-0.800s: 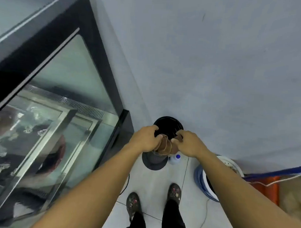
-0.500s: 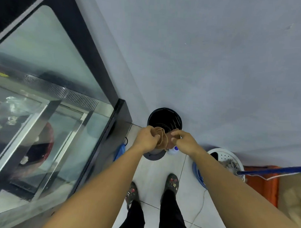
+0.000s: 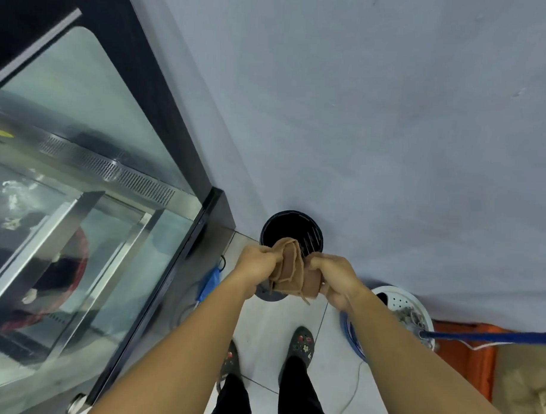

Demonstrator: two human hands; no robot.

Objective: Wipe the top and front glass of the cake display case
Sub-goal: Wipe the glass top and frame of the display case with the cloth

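Looked like a shop or bakery. A glass display case (image 3: 90,182) stood on tiled floor (image 3: 270,327). A mop bucket (image 3: 398,307) sat nearby.

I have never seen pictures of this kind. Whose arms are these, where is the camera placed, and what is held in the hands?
There is no machine here. A person works with bare hands, and one camera worn on the head looks forward and down. That is why you see the person's own arms and shoes from above.

The two grips are simply the left hand and the right hand. Together they hold a folded brown cloth, with the fingers curled round it. Behind the cloth in the picture is a black bin.

At the left stands the cake display case, glass in a black frame. The cloth does not touch it yet. At the right is a white basket inside a blue bucket, and a blue handle reaches to it.
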